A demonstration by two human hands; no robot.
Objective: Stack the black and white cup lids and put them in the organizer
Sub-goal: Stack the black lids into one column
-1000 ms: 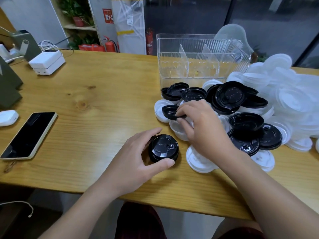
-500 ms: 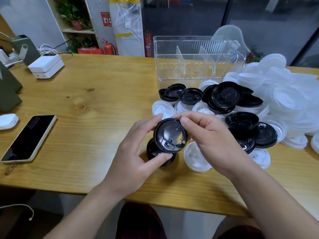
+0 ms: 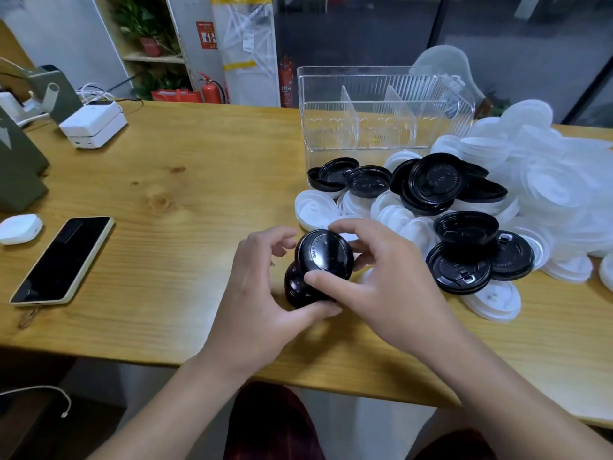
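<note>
My right hand [image 3: 384,287] pinches a black cup lid [image 3: 323,252] by its rim, tilted, just above a short stack of black lids [image 3: 298,290] on the table. My left hand [image 3: 262,293] curls round that stack, thumb against its near side. Behind lies a heap of loose black lids [image 3: 434,184] and white lids [image 3: 544,180]. The clear plastic organizer [image 3: 384,107] with upright dividers stands behind the heap and looks empty.
A phone [image 3: 63,260] lies at the left on the wooden table [image 3: 185,194], with a small white case [image 3: 20,227] beside it. A white box [image 3: 94,127] and grey items stand at the far left. The table's near edge runs just below my hands.
My right hand picked a black lid from the heap and carried it to the stack held by my left hand. The lid is now turned top-up over the stack.
</note>
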